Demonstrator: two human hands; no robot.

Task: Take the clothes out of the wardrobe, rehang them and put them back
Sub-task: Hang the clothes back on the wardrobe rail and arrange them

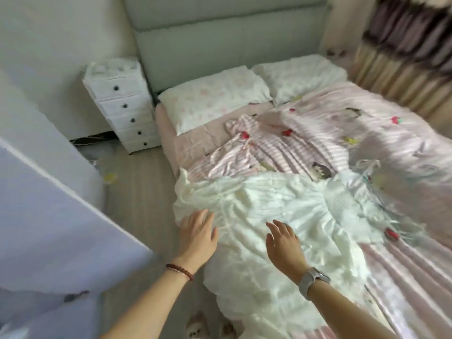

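Observation:
A white ruffled garment (274,206) lies spread over the near edge of the bed (403,270), partly hanging off its side. My left hand (199,234) hovers flat and open over the garment's left edge, a beaded bracelet on the wrist. Over the garment's middle, my right hand (285,245) is open too, fingers apart, with a watch on the wrist. Neither hand holds anything. A second pale garment with thin straps (367,192) lies to the right on the striped quilt. No hanger shows.
A white wardrobe door (56,216) juts in at the left. A white drawer unit (122,104) stands by the padded headboard (220,40). Two pillows (215,96) lie at the head of the bed. Curtains (403,57) hang at the right. Slippers (210,329) are on the wood floor.

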